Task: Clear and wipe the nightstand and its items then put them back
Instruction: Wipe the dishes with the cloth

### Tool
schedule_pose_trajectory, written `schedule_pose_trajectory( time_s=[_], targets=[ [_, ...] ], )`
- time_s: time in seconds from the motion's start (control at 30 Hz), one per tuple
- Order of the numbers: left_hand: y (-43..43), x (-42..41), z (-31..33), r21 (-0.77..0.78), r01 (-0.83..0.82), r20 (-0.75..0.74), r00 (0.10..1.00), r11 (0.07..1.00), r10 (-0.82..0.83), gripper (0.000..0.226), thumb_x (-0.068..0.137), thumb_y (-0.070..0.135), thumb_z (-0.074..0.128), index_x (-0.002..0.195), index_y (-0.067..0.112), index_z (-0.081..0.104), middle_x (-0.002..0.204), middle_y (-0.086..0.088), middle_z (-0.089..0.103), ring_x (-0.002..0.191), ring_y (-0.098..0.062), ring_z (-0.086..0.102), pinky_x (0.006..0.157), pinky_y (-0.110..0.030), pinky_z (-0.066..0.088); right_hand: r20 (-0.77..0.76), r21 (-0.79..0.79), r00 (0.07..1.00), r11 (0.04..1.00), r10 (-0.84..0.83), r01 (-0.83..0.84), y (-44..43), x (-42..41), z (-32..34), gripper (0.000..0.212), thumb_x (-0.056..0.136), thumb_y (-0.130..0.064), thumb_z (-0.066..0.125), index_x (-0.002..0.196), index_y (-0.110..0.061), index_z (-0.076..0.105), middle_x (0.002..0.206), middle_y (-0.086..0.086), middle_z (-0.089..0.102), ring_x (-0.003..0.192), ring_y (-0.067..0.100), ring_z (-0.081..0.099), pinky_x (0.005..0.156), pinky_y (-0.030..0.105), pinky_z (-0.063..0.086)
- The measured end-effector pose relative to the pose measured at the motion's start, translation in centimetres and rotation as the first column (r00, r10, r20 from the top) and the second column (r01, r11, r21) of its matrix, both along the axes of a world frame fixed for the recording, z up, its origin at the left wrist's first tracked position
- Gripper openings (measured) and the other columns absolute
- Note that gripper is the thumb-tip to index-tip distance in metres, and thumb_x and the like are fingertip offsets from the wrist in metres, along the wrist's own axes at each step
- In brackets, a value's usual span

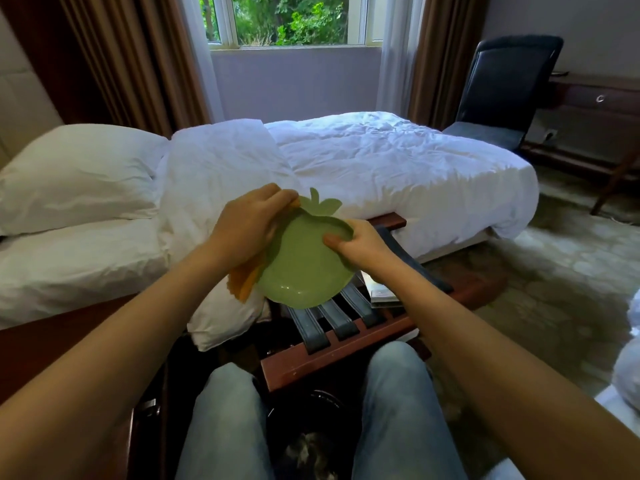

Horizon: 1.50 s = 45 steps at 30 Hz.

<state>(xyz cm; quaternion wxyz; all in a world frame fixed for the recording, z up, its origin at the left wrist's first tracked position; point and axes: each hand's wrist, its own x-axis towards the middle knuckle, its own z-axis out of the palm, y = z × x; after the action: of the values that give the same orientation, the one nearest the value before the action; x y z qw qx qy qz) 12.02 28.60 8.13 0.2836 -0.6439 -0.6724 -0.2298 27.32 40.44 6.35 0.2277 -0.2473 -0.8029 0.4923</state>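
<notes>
Holds one green apple-shaped dish [298, 258] up in the air, tilted toward the face, above the luggage rack [346, 358] and in front of the bed [398, 161], resting on nothing. Grips its right rim with the right hand [360, 245], thumb on the inside and the other fingers hidden behind, probably to steady it against the rubbing. Presses one orange cloth [246, 277] against the left edge with the left hand [247, 223], fingers curled over the cloth. Seems to be the wiping step for this item. Tilts the dish likely for reaching and seeing both the inside and the rim.

Counting now: one dish, one cloth, two hands, both occupied. On the rack, four dark straps [337, 318] visible, and a small stack of magazines [382, 292], exact number impossible to tell. On the bed, one pillow [76, 178] and one white duvet [225, 168] folded back. One dark chair [502, 88] near the far wall. At lower left, one brown wooden surface [69, 334], maybe the nightstand, but cannot say for sure. Dish not yet put back; to be returned after the wiping, in my judgement.
</notes>
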Motion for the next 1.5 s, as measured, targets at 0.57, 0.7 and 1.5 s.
schedule_pose_trajectory(
  time_s=[0.57,0.7,1.5],
  targets=[
    [0.4,0.8,-0.1,0.179,-0.298,0.500,0.848,0.938,0.174,0.021,0.098,0.016,0.040,0.108,0.007,0.056,0.101,-0.014,0.060,0.091,-0.030,0.053,0.071,-0.029,0.034,-0.242,-0.286,0.941,0.944,-0.238,0.165,-1.0,-1.0,-0.5,0.032,0.087,-0.002,0.057,0.119,-0.001,0.054,0.116,0.021,0.061,0.106,0.034,0.058,0.094,0.051,0.047],
    [0.5,1.0,0.9,0.280,-0.220,0.420,0.903,0.934,0.087,0.024,0.097,0.013,0.042,0.115,0.003,0.054,0.106,-0.018,0.057,0.095,-0.023,0.049,0.077,-0.022,0.033,-0.270,-0.318,0.922,0.930,-0.277,0.186,-1.0,-1.1,-0.1,0.035,0.088,0.000,0.055,0.122,0.000,0.052,0.120,0.019,0.059,0.110,0.033,0.057,0.096,0.047,0.046],
    [1.9,0.5,1.1,0.250,-0.380,0.518,0.829,0.890,0.209,0.024,0.097,0.023,0.036,0.109,0.011,0.052,0.102,-0.013,0.056,0.088,-0.033,0.054,0.068,-0.035,0.038,-0.292,-0.189,0.943,0.976,-0.158,0.105,-1.1,-0.7,1.1,0.024,0.087,-0.002,0.057,0.109,-0.011,0.052,0.101,0.014,0.061,0.090,0.024,0.059,0.081,0.041,0.050]
  ],
)
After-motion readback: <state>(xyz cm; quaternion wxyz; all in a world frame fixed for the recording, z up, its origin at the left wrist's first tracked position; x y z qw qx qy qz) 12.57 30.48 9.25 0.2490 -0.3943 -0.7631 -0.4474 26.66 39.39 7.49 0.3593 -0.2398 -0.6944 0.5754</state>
